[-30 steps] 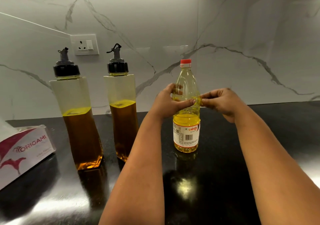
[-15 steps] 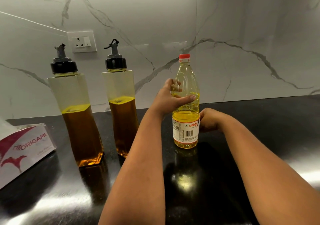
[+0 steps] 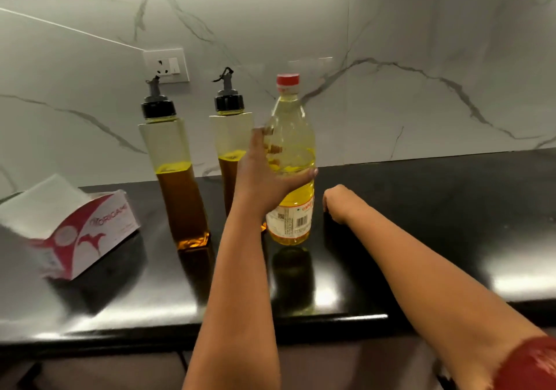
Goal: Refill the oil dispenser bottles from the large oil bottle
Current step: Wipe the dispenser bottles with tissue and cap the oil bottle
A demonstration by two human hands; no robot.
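Oil fills the large oil bottle (image 3: 290,161) roughly to its shoulder, pale yellow and clear; the bottle stands upright on the black countertop (image 3: 421,224) with its red cap (image 3: 288,80) on and a white label (image 3: 290,219) with a barcode low on its body. Everything else is placed from this bottle. Just beside it on the left stands the near dispenser bottle (image 3: 230,137), square-sided, with a black pour-spout top (image 3: 228,97); amber oil reaches about halfway up, the upper half clear. The left hand (image 3: 264,176) and forearm cross in front of this dispenser and hide its lower part. Farther left, apart from the first, stands the far dispenser bottle (image 3: 177,185), the same shape and top, also about half full of darker amber oil. Well to the left of both lies a red and white tissue box (image 3: 84,233) marked ORIGAMI, a white tissue (image 3: 42,200) standing out of it.

The left hand wraps the large bottle at mid-height, thumb across the front and fingers showing through the plastic behind. The right hand (image 3: 337,203) rests on the countertop just right of the bottle's base, its fingers curled under and holding nothing visible. Behind the bottles rises a white marble wall (image 3: 421,58) with a wall socket (image 3: 167,64) above the far dispenser. A red sleeve (image 3: 529,365) shows at the lower right edge.
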